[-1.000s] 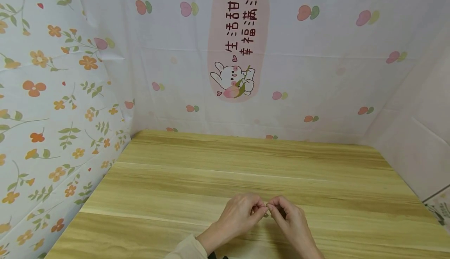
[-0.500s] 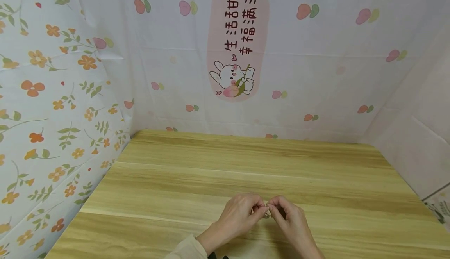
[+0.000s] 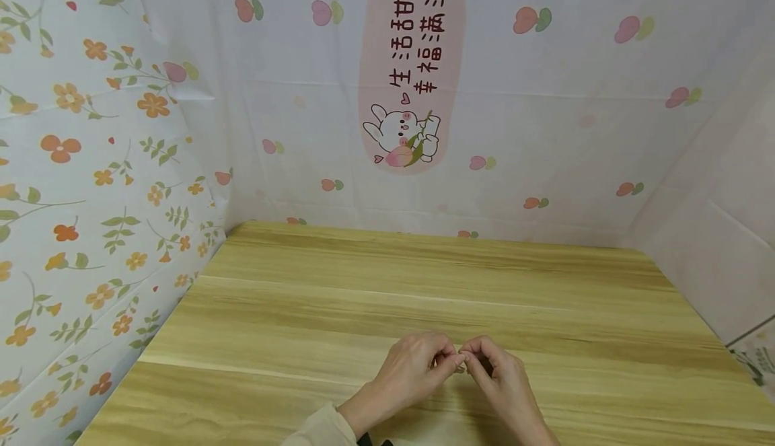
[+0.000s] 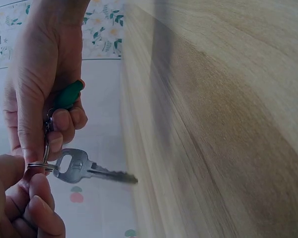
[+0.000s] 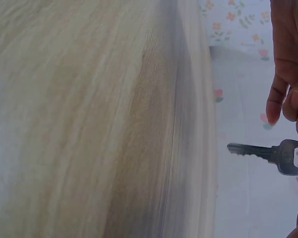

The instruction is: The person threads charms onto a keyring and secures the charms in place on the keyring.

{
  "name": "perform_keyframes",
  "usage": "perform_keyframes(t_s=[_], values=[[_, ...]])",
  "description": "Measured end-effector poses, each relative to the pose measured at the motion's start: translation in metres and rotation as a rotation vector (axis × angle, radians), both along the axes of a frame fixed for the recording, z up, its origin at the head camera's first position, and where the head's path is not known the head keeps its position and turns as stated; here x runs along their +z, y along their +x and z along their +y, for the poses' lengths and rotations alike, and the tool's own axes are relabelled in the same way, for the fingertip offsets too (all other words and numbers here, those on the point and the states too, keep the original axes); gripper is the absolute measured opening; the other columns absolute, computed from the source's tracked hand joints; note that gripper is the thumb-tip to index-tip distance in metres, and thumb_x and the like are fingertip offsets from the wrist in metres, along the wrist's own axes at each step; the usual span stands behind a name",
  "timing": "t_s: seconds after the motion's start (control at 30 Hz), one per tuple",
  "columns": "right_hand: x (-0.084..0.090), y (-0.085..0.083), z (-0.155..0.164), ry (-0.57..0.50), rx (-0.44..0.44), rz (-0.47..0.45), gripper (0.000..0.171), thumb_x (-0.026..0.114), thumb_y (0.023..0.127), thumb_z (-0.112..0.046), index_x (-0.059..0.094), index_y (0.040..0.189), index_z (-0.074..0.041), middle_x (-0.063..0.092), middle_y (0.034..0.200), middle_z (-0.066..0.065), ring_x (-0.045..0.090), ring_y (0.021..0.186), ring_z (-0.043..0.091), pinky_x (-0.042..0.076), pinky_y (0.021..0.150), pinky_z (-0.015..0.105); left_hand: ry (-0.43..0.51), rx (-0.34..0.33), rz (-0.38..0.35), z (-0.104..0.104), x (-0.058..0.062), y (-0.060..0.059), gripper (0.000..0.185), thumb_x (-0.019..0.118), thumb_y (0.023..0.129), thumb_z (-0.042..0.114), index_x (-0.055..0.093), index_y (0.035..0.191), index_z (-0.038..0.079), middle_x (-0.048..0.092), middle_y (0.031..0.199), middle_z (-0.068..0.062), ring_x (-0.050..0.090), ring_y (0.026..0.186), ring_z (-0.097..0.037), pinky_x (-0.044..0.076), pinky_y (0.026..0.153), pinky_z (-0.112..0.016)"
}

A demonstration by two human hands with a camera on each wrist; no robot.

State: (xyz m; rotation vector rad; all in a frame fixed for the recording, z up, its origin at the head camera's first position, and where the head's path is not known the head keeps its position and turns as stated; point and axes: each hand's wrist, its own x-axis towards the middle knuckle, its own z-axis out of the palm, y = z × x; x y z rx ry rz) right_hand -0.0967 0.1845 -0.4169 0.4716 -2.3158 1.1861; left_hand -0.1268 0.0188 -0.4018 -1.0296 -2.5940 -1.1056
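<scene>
Low in the head view my two hands meet fingertip to fingertip over the wooden table. My left hand and right hand both pinch a small metal key ring. In the left wrist view the ring carries a silver key whose blade points at the table. There my right hand also grips a green tag in its curled fingers, and my left hand pinches the ring from below. The right wrist view shows the key hanging beside fingers of my left hand.
Floral and fruit-print sheets wall in the table on the left, back and right. A pink banner with a rabbit hangs on the back sheet. The bare wood grain fills most of both wrist views.
</scene>
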Motion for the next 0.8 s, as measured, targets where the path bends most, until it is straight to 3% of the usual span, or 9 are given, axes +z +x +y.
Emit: perform_keyframes(t_s=[0.57,0.8], values=[[0.0017,-0.0007,-0.0003,0.003,0.016,0.005,0.023,0.065,0.080,0.009,0.060,0.082,-0.013,0.051,0.064,-0.012,0.044,0.057,-0.004,0.039,0.046,0.019,0.030,0.005,0.031,0.0009,-0.0009,-0.0006,0.020,0.062,0.091,0.024,0.063,0.072,0.016,0.053,0.064,0.013,0.031,0.052,0.009,0.028,0.045,-0.006],[-0.0003,-0.0002,0.0003,-0.025,0.023,0.024,0.024,0.063,0.080,0.013,0.059,0.082,-0.011,0.053,0.064,-0.008,0.044,0.056,-0.004,0.037,0.046,0.016,0.082,-0.051,0.067,0.0005,-0.0027,-0.0013,0.019,0.062,0.091,0.021,0.063,0.074,0.014,0.054,0.065,0.008,0.033,0.055,0.009,0.029,0.049,-0.004]])
